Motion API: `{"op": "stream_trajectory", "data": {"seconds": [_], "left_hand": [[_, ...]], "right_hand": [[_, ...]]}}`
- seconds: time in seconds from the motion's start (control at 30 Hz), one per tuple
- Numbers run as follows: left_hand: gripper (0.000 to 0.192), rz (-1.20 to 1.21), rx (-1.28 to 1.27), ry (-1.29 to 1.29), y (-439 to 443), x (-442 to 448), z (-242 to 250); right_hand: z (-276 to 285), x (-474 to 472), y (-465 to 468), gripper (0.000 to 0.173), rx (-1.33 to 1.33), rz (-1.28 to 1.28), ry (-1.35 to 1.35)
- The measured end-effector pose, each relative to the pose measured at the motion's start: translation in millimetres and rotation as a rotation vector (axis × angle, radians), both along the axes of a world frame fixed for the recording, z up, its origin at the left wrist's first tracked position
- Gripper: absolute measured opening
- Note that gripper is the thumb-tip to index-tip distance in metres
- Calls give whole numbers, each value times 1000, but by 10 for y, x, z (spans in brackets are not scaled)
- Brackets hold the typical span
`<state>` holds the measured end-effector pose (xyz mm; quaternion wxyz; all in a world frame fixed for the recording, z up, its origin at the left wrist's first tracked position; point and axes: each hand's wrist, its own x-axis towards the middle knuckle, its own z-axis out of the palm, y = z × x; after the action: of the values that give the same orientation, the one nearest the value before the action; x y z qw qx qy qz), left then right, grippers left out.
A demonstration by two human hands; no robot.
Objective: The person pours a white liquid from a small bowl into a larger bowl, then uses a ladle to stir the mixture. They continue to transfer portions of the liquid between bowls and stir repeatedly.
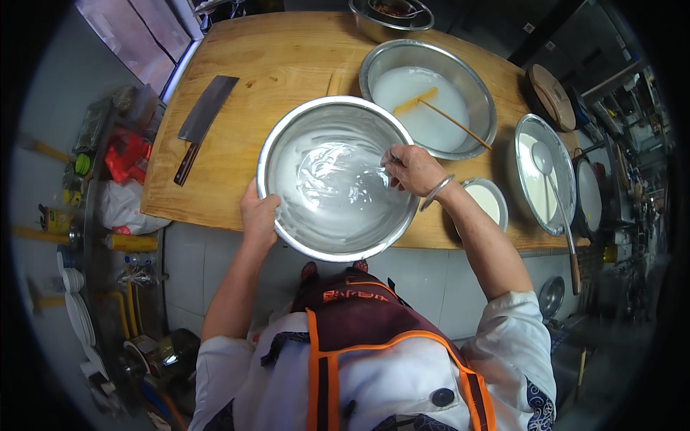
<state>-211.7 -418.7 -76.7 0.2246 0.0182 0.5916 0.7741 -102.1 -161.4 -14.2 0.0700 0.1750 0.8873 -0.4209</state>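
Note:
My left hand grips the left rim of a large metal bowl, thumb over the edge. Wet whitish residue coats the bowl's inside. My right hand, with a bangle on the wrist, reaches over the bowl's right side, fingers bent; whether they hold anything I cannot tell. Just behind stands a metal basin of cloudy white liquid, a wooden T-shaped spreader resting in it. To the right are a small bowl of pale batter and a larger basin of pale batter with a ladle in it.
A cleaver lies on the left of the wooden table, and a rolling pin shows behind the bowl. Nested bowls stand at the far edge. Left of the table is a shelf with bags and stacked dishes.

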Motion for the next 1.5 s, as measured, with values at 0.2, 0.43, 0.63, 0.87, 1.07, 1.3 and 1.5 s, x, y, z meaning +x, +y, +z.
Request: {"op": "stream_trajectory", "data": {"seconds": [0.2, 0.43, 0.63, 0.87, 1.07, 1.3, 1.5], "left_hand": [[49, -122, -65, -8, 42, -151, -106], [49, -172, -101, 76, 138, -291, -149], [49, -149, -110, 82, 173, -264, -184], [48, -181, -89, 81, 152, -178, -220], [24, -198, -218, 110, 124, -146, -254], [22, -176, -207, 105, 125, -157, -519], [23, -147, -263, 105, 189, -162, -439]], "right_hand": [[-527, -147, -207, 33, 384, -26, -104], [-929, -342, -452, 24, 524, 193, -645], [-1301, -498, -843, 24, 261, 564, -564], [-1191, -884, -897, 17, -84, -151, -192], [-1035, -935, -408, 25, 450, -210, -289], [-1253, -945, -1165, 24, 332, 396, 61], [-975, -370, -1220, 19, 409, 1005, -280]]}}
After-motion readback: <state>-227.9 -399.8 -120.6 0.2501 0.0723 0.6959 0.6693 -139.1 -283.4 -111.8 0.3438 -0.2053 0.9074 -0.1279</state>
